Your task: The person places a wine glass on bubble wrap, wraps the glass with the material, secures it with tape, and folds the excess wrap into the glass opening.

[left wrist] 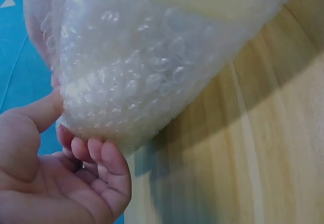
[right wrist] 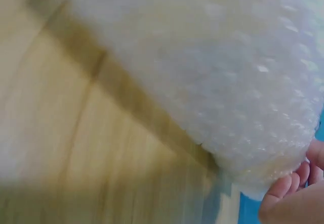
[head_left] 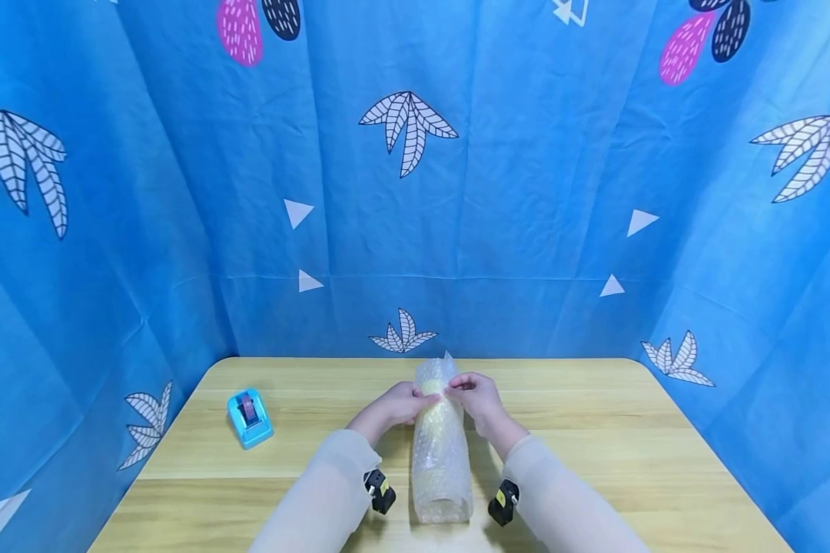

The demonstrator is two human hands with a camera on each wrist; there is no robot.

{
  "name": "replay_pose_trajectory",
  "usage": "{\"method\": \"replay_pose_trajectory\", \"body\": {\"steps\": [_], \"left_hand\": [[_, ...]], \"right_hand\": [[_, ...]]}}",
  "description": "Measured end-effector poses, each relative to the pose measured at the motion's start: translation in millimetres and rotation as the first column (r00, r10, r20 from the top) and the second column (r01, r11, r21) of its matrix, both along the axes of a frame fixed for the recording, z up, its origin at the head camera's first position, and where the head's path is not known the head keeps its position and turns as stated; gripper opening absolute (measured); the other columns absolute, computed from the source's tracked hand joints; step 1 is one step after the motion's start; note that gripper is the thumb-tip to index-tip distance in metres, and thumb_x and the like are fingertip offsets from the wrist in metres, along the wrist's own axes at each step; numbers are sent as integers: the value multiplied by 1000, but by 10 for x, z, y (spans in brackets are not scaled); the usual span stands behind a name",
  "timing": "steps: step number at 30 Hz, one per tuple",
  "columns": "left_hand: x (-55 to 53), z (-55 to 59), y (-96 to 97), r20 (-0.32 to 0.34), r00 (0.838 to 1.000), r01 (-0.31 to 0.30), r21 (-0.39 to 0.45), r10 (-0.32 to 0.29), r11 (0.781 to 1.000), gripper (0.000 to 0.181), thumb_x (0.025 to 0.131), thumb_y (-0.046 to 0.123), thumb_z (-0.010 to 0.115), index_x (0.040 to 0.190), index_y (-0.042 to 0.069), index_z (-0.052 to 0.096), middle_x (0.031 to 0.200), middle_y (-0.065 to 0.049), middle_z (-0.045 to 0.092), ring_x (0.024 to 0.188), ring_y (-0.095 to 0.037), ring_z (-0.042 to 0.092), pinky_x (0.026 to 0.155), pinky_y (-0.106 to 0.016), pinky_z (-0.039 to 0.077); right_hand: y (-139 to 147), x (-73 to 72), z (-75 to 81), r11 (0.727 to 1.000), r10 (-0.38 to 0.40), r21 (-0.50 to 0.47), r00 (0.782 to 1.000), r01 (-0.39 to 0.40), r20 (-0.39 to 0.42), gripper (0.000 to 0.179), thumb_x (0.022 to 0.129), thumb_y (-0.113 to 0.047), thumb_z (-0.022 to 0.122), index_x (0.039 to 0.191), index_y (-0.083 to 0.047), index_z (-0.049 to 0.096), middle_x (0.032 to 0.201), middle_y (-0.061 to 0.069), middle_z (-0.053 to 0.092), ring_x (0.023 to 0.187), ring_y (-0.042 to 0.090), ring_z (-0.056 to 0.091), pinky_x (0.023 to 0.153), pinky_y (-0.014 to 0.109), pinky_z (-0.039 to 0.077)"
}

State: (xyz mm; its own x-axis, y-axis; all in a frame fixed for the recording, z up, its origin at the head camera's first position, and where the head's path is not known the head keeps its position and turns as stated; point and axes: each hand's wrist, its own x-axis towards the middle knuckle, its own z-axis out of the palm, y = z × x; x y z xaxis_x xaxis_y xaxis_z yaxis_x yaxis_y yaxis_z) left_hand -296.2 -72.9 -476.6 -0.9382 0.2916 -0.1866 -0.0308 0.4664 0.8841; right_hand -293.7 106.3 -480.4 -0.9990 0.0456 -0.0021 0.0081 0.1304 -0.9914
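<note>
A roll of bubble wrap point(head_left: 441, 465) lies lengthwise on the table, something pale yellow showing faintly through its layers. Near its far end my left hand point(head_left: 397, 403) grips the left side, the thumb laid over the top. From the right, my right hand point(head_left: 477, 398) pinches the wrap close to the left thumb. In the left wrist view, the thumb and curled fingertips of the left hand point(left wrist: 76, 168) meet at the edge of the bubble wrap point(left wrist: 131, 72). The right wrist view has the right hand point(right wrist: 298, 193) partly cut off, fingers bent against the wrap point(right wrist: 243, 97).
A light blue tape dispenser point(head_left: 250, 418) with a tape roll in it stands on the left of the wooden table point(head_left: 595, 445). Patterned blue cloth point(head_left: 526, 192) hangs behind the table and along both sides.
</note>
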Motion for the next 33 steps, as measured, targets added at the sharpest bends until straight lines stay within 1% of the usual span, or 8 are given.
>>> {"method": "replay_pose_trajectory", "body": {"steps": [3, 8, 14, 19, 22, 24, 28, 33], "left_hand": [[20, 9, -29, 44, 999, 15, 56, -18, 998, 26, 97, 28, 67, 89, 6, 55, 74, -1, 49, 63, -13, 45, 60, -25, 43], [28, 19, -44, 79, 996, 34, 130, -45, 991, 20, 97, 21, 66, 90, 7, 55, 70, 0, 48, 61, -12, 42, 60, -24, 41], [26, -7, -89, 72, 996, 51, 153, -62, 987, 18, 98, 18, 66, 91, 5, 56, 73, 0, 48, 66, -13, 45, 63, -23, 43], [40, -22, -138, 74, 993, 72, 198, -88, 977, 9, 96, 7, 64, 97, 0, 58, 84, -4, 52, 74, -16, 50, 68, -24, 48], [48, -18, -152, 74, 992, 80, 212, -98, 974, 10, 95, 4, 63, 101, -2, 58, 90, -6, 54, 78, -17, 52, 70, -26, 50], [53, -12, -160, 65, 994, 74, 200, -88, 977, 13, 95, 6, 64, 104, -2, 59, 93, -7, 56, 81, -18, 54, 73, -27, 52], [75, 0, -172, 37, 999, 31, 146, -37, 989, 23, 93, 12, 67, 110, -1, 59, 98, -8, 59, 86, -20, 57, 79, -33, 56], [127, -1, -124, 7, 998, -56, 163, 56, 985, 28, 93, 15, 68, 111, -2, 57, 99, -12, 59, 87, -25, 59, 80, -40, 57]], "right_hand": [[32, -30, -7, 995, -1, -102, 996, 10, 86, 8, 86, 5, 73, 91, 1, 68, 83, 5, 64, 77, 16, 58, 70, 23, 51], [73, -49, -24, 991, 0, -131, 992, 17, 130, 12, 86, 4, 73, 98, 4, 70, 87, 5, 66, 79, 16, 60, 75, 26, 52], [78, -64, -10, 992, 14, -125, 992, 2, 128, 12, 87, 5, 71, 99, 4, 71, 90, 6, 66, 82, 17, 61, 77, 27, 53], [89, -56, 7, 995, 20, -95, 994, -10, 110, 12, 89, 7, 69, 101, 5, 71, 94, 9, 68, 85, 17, 64, 81, 29, 57], [116, -45, 10, 996, 11, -87, 995, -3, 101, 15, 89, 9, 67, 103, 6, 71, 95, 11, 69, 85, 17, 65, 83, 30, 58], [143, -38, 4, 996, 11, -90, 996, -3, 84, 17, 89, 9, 66, 105, 8, 70, 96, 13, 69, 84, 17, 66, 83, 32, 59], [215, -20, -21, 995, 7, -95, 998, -1, 70, 20, 91, 6, 65, 111, 11, 66, 98, 14, 68, 85, 18, 66, 85, 37, 59], [312, 19, -49, 997, 11, -82, 994, -2, 110, 28, 93, 0, 66, 118, 11, 60, 106, 15, 65, 90, 20, 64, 93, 45, 55]]}}
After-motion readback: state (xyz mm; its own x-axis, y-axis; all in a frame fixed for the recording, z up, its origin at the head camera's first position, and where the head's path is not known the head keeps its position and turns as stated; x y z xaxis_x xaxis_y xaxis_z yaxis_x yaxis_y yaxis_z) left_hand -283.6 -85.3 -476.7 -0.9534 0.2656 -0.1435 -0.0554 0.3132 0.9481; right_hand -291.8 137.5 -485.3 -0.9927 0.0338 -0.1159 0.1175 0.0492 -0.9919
